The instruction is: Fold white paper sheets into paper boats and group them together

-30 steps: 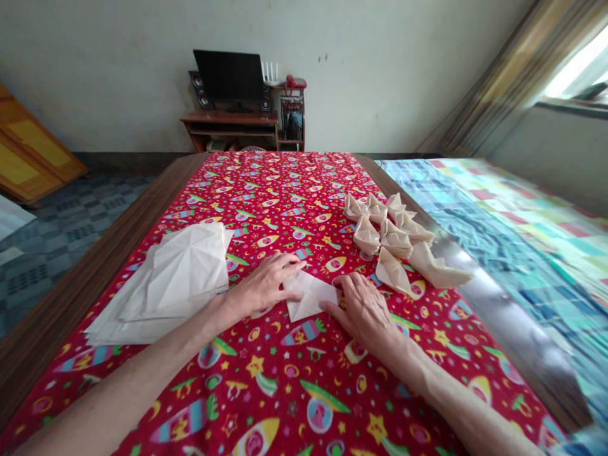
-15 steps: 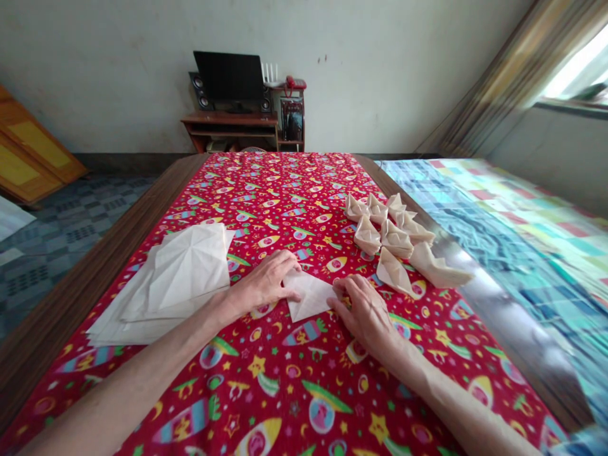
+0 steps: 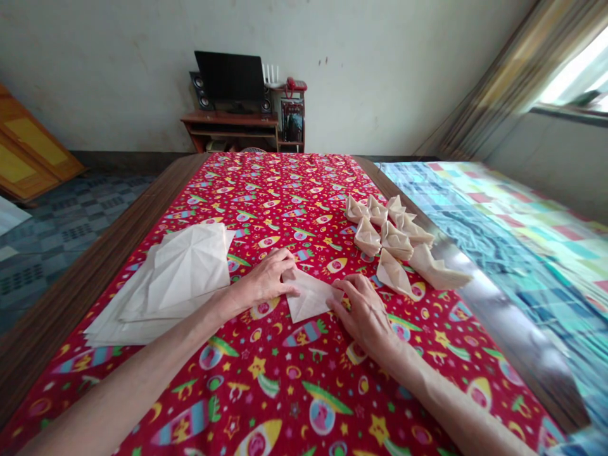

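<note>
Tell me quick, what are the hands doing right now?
Left hand: open, fingertips resting on the folded paper.
Right hand: fingers curled at the paper's right corner; cannot tell if it is gripping.

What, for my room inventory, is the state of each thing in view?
Folded paper, lying flat on the cloth between the hands
Left hand, resting on the paper's left part
Right hand, fingers at the paper's right edge
Creased paper stack, lying flat
Paper boats, folded, clustered together
Red printed tablecloth, spread out
Monitor, screen dark
</note>
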Demonstrator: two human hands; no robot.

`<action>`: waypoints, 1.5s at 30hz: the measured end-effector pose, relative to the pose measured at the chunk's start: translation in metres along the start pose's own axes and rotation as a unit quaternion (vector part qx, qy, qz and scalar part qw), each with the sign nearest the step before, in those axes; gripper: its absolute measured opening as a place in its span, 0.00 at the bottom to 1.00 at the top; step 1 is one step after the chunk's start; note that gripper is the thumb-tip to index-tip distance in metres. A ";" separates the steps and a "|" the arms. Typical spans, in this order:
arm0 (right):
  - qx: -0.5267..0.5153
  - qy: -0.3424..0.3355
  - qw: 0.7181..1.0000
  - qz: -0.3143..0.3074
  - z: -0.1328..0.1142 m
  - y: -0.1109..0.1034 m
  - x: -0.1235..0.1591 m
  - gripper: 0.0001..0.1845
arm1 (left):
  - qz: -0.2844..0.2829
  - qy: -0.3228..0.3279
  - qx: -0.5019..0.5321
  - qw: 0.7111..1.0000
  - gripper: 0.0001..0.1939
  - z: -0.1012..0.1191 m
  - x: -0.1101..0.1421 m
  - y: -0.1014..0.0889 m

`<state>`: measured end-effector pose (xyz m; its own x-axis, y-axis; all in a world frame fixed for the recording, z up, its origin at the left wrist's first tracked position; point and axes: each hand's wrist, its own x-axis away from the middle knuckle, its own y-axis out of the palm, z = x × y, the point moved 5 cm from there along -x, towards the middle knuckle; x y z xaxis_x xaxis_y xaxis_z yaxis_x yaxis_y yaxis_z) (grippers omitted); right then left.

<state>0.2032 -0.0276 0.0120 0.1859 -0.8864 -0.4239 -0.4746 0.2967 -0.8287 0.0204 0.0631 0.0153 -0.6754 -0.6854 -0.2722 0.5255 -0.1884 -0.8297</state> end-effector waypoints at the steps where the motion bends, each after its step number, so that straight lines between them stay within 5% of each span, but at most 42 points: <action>1: -0.006 0.000 1.000 -0.002 0.001 0.001 0.000 0.07 | 0.011 0.001 0.007 1.000 0.13 -0.001 0.001 0.000; 13: -0.060 -0.026 0.997 -0.036 0.010 0.004 -0.024 0.01 | 0.042 -0.015 -0.006 0.999 0.07 -0.005 0.008 0.001; 22: -0.080 -0.069 0.992 -0.067 0.012 0.013 -0.037 0.07 | 0.068 -0.028 -0.078 0.994 0.10 0.015 0.019 0.006; 30: -0.084 -0.067 0.994 0.006 0.012 0.007 -0.028 0.01 | 0.080 0.005 -0.054 0.995 0.05 0.014 0.021 0.002; 35: -0.021 -0.150 0.988 -0.019 0.005 -0.001 -0.019 0.11 | 0.031 0.083 -0.108 0.990 0.09 0.024 0.033 -0.001; 45: 0.084 -0.242 0.962 -0.094 -0.003 0.000 -0.005 0.11 | -0.040 0.086 -0.227 0.969 0.15 0.035 0.053 -0.002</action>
<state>0.2000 -0.0240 0.0157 0.6531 -0.6731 -0.3470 -0.2557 0.2353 -0.9377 0.0015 0.0022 0.0194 -0.8014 -0.5462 -0.2436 0.2133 0.1196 -0.9696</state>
